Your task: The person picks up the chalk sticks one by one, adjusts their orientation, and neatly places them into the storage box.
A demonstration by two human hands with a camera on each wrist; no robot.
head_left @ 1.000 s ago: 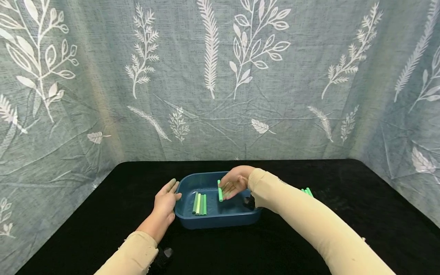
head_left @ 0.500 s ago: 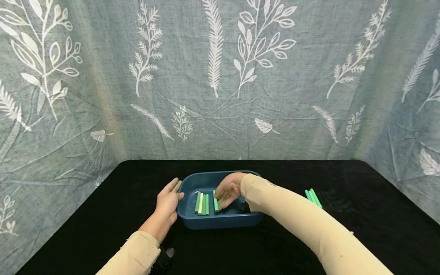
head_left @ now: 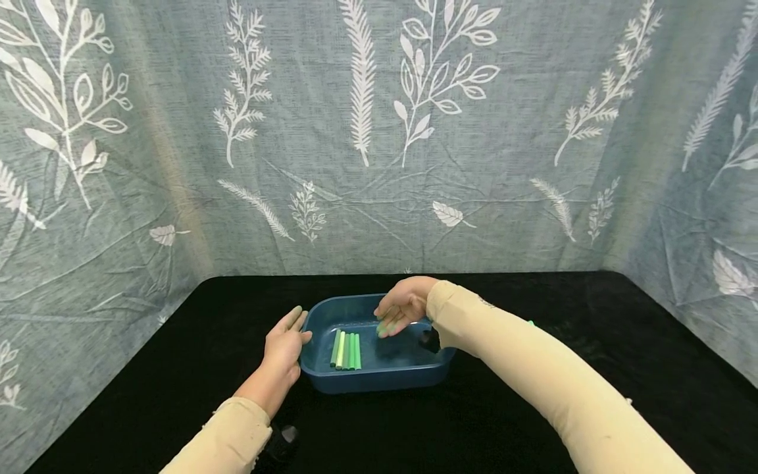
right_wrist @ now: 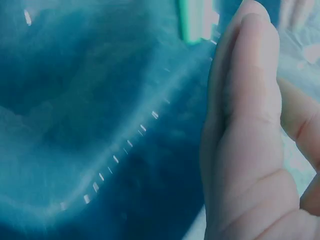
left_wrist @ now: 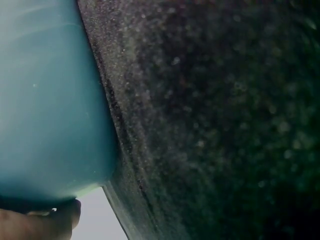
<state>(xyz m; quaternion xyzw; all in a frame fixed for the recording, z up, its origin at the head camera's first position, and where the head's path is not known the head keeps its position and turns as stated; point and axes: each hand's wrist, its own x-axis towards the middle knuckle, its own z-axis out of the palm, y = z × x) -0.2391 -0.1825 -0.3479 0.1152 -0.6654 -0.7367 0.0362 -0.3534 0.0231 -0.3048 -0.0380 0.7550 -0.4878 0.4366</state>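
A dark blue tray [head_left: 379, 380] stands on the black cloth. In its left half several green and pale yellow-green chalk sticks [head_left: 345, 349] lie side by side in a row. My left hand [head_left: 284, 345] rests against the tray's left end, fingers straight along the outer wall and thumb at the rim. In the left wrist view, fingers [left_wrist: 37, 222] show beside the tray's outer wall [left_wrist: 50, 110]. Over the tray's middle, right of the row, hovers my right hand [head_left: 403, 306], with nothing held and green dust on its fingertips. The right wrist view shows its fingers [right_wrist: 250, 130] near the stick ends [right_wrist: 196, 22].
To the right of the tray, the tip of another green stick [head_left: 531, 322] peeks out behind the right sleeve [head_left: 533, 362]. Black cloth [head_left: 367, 434] covers the table. A grey-green curtain with white leaf prints [head_left: 331, 131] hangs behind it.
My right hand has lowered a green chalk stick to the right end of the row, let it go, and risen back up and right. The left hand has stayed at the tray.
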